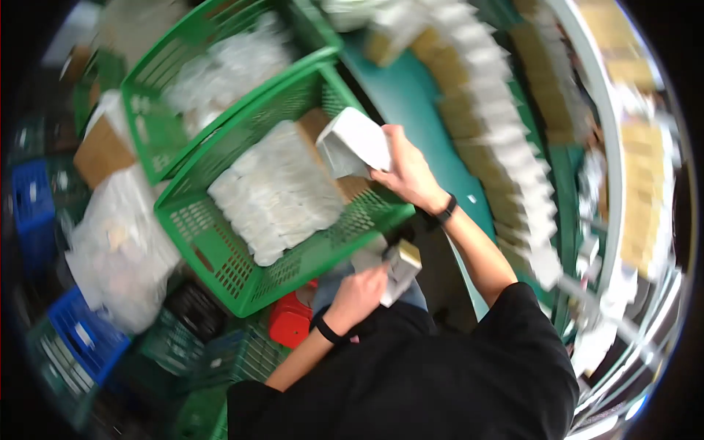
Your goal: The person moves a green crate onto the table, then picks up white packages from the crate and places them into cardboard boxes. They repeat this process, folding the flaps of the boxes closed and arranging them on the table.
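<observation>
My right hand (411, 170) is closed on a white box (356, 143), held over the right side of a green plastic crate (213, 268). Inside that crate lie several whitish packs (279, 191) in clear plastic, beside a piece of brown cardboard (314, 126). Close to my body, just below the crate's near edge, my left hand (358, 293) grips a small white carton (400, 275) with a yellowish end. Motion blurs both held boxes, and some of my left fingers are hidden.
A second green crate (154, 88) with clear plastic bags stands beyond. On the right, a long row of white and tan cartons (491, 139) lines a green work surface (403, 88). Left are a white plastic bag (121, 249) and blue crates (84, 334); a red object (290, 323) sits below.
</observation>
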A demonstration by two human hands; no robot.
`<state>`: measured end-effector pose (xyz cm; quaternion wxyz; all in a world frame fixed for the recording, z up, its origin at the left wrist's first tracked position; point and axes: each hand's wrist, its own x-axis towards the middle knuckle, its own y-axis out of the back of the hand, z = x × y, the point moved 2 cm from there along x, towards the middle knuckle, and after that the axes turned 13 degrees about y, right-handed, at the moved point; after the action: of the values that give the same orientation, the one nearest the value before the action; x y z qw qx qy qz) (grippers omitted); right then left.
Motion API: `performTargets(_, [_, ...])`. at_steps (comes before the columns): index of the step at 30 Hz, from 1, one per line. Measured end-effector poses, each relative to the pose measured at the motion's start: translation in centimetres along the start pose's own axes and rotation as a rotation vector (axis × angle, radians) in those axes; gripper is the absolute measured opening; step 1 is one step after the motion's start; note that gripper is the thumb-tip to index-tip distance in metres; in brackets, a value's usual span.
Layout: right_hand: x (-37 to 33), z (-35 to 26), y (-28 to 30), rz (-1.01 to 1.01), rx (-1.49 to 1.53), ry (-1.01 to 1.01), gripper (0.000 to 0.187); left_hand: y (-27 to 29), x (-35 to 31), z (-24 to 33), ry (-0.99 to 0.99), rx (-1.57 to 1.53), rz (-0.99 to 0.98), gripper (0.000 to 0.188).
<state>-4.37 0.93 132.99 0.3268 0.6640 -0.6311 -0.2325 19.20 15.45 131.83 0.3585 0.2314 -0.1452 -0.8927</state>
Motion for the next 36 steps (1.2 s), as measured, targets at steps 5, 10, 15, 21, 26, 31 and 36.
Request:
performTargets(5, [-19.7,-5.9,22.4,0.487,0.139,-0.277,0.073,-2.8,6.6,13.2,-0.053,0.029,-0.144,0.019])
performTargets(10, [-42.9,-5.9,25.6,0.878,0.03,-0.653,0.065,-17.7,10.4,21.6,-0.205,0.212,-0.235,0.018])
performTargets(15, [-57.2,-7.9,26.9,1.144,-0.012,-0.909,0.068,-29.2,10.8,25.6,-0.375,0.398,-0.274,0.021])
performTargets(21, [-63.3,-4.3,26.4,0.827,-0.026,-1.003,0.066,-32.3,12.7,31.1,-0.165,0.445,-0.643,0.025])
performTargets(26, [-66.5,-2.1,24.1,0.889,-0.102,-1.139,0.064,-29.7,15.1,33.9,0.359,0.259,-0.711,0.027])
performTargets(31, [-62.6,-3.0,26.3,1.153,0.102,-1.065,0.064,-34.1,14.3,31.9,0.039,0.412,-0.657,0.034])
performTargets(36, [-55.2,-0.9,22.5,1.258,0.009,-0.931,0.064,-35.4,15.3,27.3,-0.138,0.382,-0.719,0.056])
